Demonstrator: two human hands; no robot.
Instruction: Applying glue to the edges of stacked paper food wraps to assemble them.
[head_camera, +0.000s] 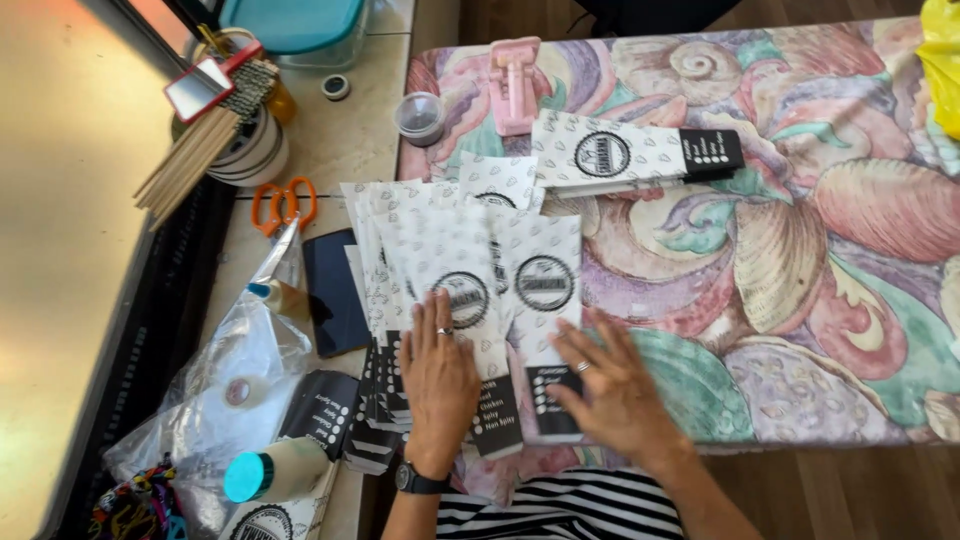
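Note:
A fanned stack of white paper bags (440, 250) with round black logos and black bottom ends lies on the table's near left corner. My left hand (437, 385), flat with fingers apart and a ring on one finger, presses on the stack's lower part. My right hand (612, 385), also flat and ringed, rests on the rightmost bag (545, 280), over its black end. A separate pile of the same bags (630, 155) lies crosswise further back.
The table has a pastel shell-pattern cloth (800, 250). A pink holder (515, 85) and small lidded cup (420, 115) stand at the back. Left counter holds orange scissors (283, 205), a dark phone (335, 292), a plastic bag (225, 385), glue bottle (275, 472) and wooden sticks (190, 155).

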